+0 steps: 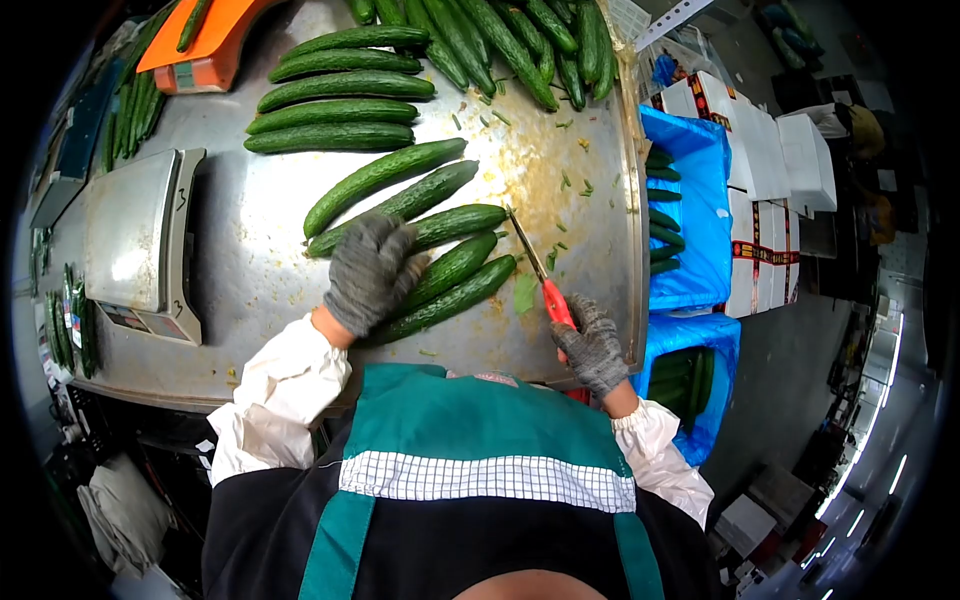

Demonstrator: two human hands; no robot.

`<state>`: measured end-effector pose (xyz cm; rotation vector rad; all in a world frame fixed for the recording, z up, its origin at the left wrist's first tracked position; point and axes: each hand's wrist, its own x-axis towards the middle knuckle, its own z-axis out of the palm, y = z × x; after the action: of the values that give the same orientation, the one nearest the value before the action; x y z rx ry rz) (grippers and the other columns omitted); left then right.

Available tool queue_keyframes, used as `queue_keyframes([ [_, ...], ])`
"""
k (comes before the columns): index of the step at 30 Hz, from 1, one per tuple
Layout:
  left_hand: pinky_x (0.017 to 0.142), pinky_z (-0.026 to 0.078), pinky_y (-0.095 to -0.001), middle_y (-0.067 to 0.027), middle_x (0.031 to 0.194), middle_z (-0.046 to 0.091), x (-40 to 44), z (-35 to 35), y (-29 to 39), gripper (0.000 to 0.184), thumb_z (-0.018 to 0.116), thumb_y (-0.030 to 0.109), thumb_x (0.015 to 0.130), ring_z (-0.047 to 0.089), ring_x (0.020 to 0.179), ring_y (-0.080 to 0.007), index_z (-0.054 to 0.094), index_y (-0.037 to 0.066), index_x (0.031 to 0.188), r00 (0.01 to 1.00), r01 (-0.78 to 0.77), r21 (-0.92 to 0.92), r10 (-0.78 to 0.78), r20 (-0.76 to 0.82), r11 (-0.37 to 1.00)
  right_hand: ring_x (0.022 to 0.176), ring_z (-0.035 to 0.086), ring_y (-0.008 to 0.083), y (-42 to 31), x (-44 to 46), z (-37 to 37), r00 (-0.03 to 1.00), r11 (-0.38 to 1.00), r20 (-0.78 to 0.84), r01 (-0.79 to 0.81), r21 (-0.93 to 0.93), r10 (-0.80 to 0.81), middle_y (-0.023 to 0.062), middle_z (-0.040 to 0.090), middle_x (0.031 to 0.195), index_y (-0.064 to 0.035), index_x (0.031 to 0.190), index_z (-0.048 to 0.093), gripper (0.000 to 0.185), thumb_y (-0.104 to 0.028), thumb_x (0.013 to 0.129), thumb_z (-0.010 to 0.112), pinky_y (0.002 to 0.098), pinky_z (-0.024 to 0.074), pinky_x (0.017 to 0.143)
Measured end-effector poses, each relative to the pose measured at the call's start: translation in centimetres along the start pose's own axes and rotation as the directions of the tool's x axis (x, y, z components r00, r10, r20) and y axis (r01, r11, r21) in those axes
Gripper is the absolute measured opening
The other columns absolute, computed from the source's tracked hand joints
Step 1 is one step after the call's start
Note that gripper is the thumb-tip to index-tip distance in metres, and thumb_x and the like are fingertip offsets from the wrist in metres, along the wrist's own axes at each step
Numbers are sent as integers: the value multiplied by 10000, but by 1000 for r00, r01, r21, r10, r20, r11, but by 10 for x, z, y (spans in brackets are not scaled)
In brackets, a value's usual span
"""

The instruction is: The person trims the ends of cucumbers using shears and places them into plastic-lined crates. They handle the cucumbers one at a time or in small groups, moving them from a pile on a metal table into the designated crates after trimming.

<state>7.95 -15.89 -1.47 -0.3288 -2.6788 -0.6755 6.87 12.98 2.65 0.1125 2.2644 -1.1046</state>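
Note:
My left hand (370,272), in a grey glove, lies over the left part of a group of several cucumbers (458,222) on the metal table (560,330), its fingers wrapped round the middle one. In my right hand (597,348), also gloved, are red-handled scissors (556,300). Their narrow blades point up and left, with the tip at the right end of the middle cucumber. Small green stem pieces (587,187) and a leaf scrap (524,293) lie to the right of the cucumbers.
A row of cucumbers (340,112) lies farther up, beside a larger pile (500,40). A scale (130,235) stands at left, an orange stand (215,45) at upper left. Blue-lined crates (690,270) holding cucumbers and white boxes (760,160) stand beyond the right edge.

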Motion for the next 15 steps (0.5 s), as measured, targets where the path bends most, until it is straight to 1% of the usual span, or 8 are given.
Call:
queue_keyframes([
  [1,819,420,-414,-168,1041,525,-6,-3,7,443,667,209,702,507,940,-334,529,15,1077,1000,3,0,-3,2,1000,486,536,159,0,-1,1,1000,1000,-3,15,8,-15,122,581,684,-3,1023,528,283,-147,782,568,301,431,483],
  [3,790,422,-422,-172,1010,535,-16,-11,21,464,657,281,715,517,894,-340,533,20,1078,960,113,-29,-102,261,993,482,531,155,2,-2,4,999,999,-20,32,-1,-32,116,575,678,-5,1023,526,279,-142,784,566,298,427,477],
  [4,790,422,-422,-172,1010,535,-21,-9,26,464,657,281,715,517,894,-340,533,20,1078,959,115,-28,-104,262,993,478,527,151,3,-3,5,998,999,-42,51,-10,-51,111,568,673,-7,1024,524,275,-138,786,565,295,423,470],
  [7,776,422,-434,-173,1032,535,-31,3,33,521,596,379,761,521,898,-349,498,33,1138,857,232,149,-274,436,961,477,524,136,-2,-6,4,1000,998,-28,2,63,0,95,560,662,-4,1030,518,280,-131,786,567,290,420,466],
  [8,776,422,-434,-173,1032,535,-31,4,35,521,596,379,761,521,898,-349,498,33,1138,857,232,151,-275,436,961,477,524,136,1,-5,4,1000,998,-27,3,64,-1,95,560,662,-4,1030,518,280,-131,786,567,290,420,466],
  [10,774,422,-435,-169,1034,535,-23,4,41,528,599,371,761,523,904,-341,483,44,1159,804,359,168,-396,444,918,471,513,121,12,-3,-2,997,992,-77,8,124,2,87,566,703,-1,1039,512,292,-121,780,572,289,419,462],
  [14,736,435,-420,-178,1002,538,-30,15,28,468,592,345,771,532,877,-342,509,59,1132,829,328,110,-342,442,938,520,538,140,22,-17,-15,996,987,-77,-21,158,34,97,578,766,1,1045,509,308,-114,769,582,288,437,490],
  [15,723,441,-418,-182,995,539,-31,10,32,434,598,316,771,538,859,-348,519,59,1112,876,310,94,-322,360,946,562,550,148,25,-26,-19,996,987,-77,-24,160,36,104,579,792,1,1051,507,320,-111,763,586,289,448,521],
])
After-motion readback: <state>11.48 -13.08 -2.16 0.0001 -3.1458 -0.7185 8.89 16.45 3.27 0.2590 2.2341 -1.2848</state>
